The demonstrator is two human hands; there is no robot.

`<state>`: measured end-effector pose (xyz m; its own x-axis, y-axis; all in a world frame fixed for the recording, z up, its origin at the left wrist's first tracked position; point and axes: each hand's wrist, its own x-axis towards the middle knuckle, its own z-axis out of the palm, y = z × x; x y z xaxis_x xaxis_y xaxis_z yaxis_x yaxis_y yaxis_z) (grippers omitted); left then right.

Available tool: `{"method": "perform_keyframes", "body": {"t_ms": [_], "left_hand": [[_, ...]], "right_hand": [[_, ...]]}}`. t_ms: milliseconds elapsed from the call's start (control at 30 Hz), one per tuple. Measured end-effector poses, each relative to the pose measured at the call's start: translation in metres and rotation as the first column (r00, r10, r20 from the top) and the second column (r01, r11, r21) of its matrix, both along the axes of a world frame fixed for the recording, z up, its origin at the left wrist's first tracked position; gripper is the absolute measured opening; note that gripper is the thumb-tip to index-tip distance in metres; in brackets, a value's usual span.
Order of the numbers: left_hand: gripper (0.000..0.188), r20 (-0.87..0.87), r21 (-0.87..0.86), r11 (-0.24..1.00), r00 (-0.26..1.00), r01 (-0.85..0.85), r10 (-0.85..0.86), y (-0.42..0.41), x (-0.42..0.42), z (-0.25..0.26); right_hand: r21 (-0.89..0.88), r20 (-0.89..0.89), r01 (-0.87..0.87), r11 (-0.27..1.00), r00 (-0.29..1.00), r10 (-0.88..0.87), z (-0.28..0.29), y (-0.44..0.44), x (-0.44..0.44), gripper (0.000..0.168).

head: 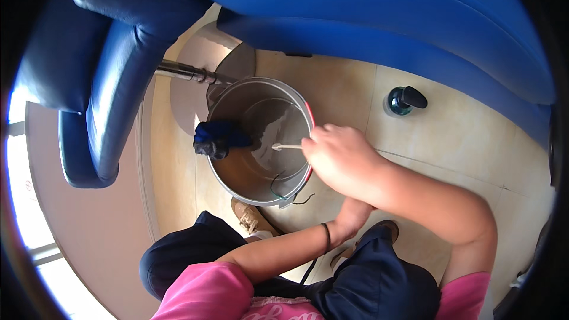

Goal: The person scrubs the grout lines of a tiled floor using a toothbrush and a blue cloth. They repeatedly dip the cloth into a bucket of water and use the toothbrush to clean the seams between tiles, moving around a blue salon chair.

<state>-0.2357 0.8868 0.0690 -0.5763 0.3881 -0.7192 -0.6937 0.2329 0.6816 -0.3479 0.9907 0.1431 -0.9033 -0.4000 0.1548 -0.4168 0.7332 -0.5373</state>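
Observation:
My right hand (338, 155) is closed around a thin light-coloured stick (286, 146) with a small thickened tip, which points over the mouth of a round grey bucket (254, 81). Shallow liquid shows at the bucket's bottom. My left hand (355, 217) lies below my right wrist, partly covered by the right arm; its fingers are hidden. A dark blue and grey cloth (217, 138) hangs over the bucket's left rim. Dark green string (278, 194) is tied near the rim closest to me.
A blue padded seat (378, 4) curves across the top, with blue upholstered parts (120, 98) at the left. A chrome post (186, 71) stands behind the bucket. On the tiled floor at the right is a teal bottle with a black top (401, 101). My shoes flank the bucket's near side.

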Motion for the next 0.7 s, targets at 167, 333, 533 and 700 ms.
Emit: {"method": "perform_keyframes", "body": {"t_ms": [167, 333, 533, 700], "left_hand": [[0.021, 0.168, 0.085, 0.990, 0.981, -0.109, 0.093, 0.006, -0.005, 0.010], [0.019, 0.136, 0.127, 0.972, 0.974, -0.196, 0.178, 0.007, -0.013, 0.011], [0.021, 0.248, 0.158, 0.968, 0.956, -0.197, 0.154, 0.015, -0.021, 0.006], [0.031, 0.264, 0.230, 0.943, 0.948, -0.241, 0.178, 0.051, -0.003, 0.002]], "right_hand": [[0.375, 0.227, -0.348, 0.859, 0.933, 0.278, -0.011, -0.075, -0.061, 0.009], [0.430, 0.430, -0.534, 0.728, 0.830, 0.355, -0.009, -0.091, -0.084, 0.012], [-0.357, 0.397, 0.059, 0.932, 0.913, 0.094, 0.016, 0.031, -0.018, 0.022], [-0.452, 0.853, 0.766, 0.457, 0.520, -0.027, 0.000, 0.098, 0.116, 0.026]]}}
